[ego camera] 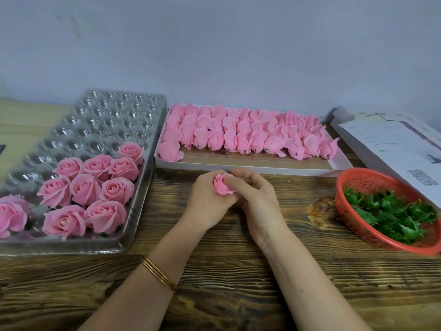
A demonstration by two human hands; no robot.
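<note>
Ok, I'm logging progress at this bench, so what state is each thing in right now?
rose: held above the table by both grips
left grip: curled round the rose
right grip: fingers pinching its outer petals
clear tray: partly filled with finished roses, far cells bare
white box: packed with rose heads lying on their sides
red basket: holds green leaves
papers: lying flat

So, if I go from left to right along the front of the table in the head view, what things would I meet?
First the clear plastic tray, then the left hand, the pink rose held between both hands, the right hand, and last the red basket.
</note>
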